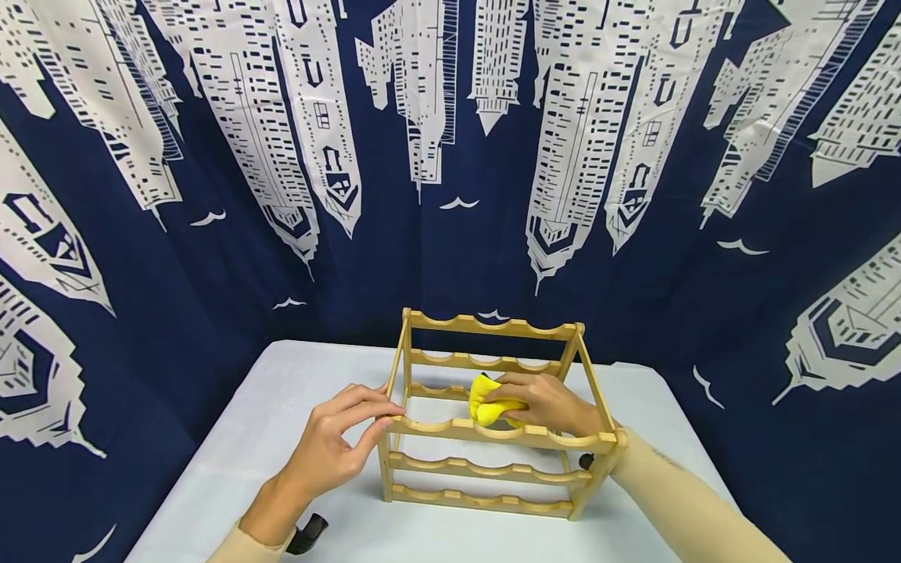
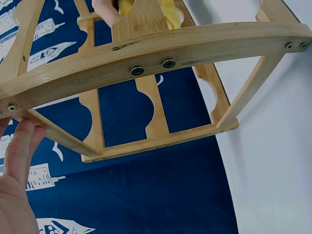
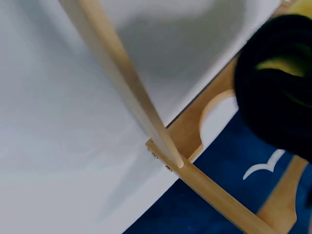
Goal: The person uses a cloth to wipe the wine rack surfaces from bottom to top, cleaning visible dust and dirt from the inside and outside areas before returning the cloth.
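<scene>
A light wooden wine rack (image 1: 450,428) with scalloped rails stands upright at the middle of the table. At its front left top corner my left hand (image 1: 338,438) grips the frame between thumb and fingers. Inside the rack, behind the front top rail, my right hand (image 1: 552,403) holds a bunched yellow cloth (image 1: 482,399), its forearm crossing the right side. The left wrist view shows the rack's side frame (image 2: 195,48) with left fingers (image 2: 19,151) under one end. A blurred dark shape (image 3: 258,107) covers much of the right wrist view; the right hand is mostly hidden there.
The white-covered table (image 1: 317,375) runs out beyond both sides of the rack. A navy curtain (image 1: 457,250) printed with white buildings and birds hangs behind the table. A small black device (image 1: 307,534) sits by the left wrist.
</scene>
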Motion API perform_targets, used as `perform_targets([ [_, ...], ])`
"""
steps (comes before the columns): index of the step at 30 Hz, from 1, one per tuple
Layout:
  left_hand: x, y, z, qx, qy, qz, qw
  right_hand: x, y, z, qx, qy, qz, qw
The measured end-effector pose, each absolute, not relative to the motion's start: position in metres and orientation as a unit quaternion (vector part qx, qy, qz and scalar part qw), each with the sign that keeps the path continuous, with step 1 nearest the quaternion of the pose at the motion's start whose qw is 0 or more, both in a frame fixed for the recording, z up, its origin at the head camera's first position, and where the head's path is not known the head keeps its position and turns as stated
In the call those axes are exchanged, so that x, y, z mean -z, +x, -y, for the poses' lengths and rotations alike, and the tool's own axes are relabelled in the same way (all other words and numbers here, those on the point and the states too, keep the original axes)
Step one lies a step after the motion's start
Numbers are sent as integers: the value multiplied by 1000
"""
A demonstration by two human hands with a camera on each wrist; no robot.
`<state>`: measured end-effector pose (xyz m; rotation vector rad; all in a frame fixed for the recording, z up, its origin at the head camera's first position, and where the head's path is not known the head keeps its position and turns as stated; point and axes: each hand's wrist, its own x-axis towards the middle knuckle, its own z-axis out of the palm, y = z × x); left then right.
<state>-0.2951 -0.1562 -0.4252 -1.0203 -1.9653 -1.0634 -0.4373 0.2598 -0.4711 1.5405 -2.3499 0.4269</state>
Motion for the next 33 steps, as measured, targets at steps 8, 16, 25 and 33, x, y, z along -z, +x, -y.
perform_targets([
  [8, 421, -297, 159, 402, -419, 727, 367, 471, -467, -235, -14, 606, 757, 243],
  [16, 421, -299, 160, 410, -425, 723, 358, 482, -489, -210, -17, 641, 741, 202],
  [25, 425, -297, 161, 409, -418, 737, 338, 508, -493, -195, -75, 655, 714, 235],
  [33, 425, -296, 162, 402, -414, 742, 343, 518, -492, -173, -4, 632, 760, 151],
])
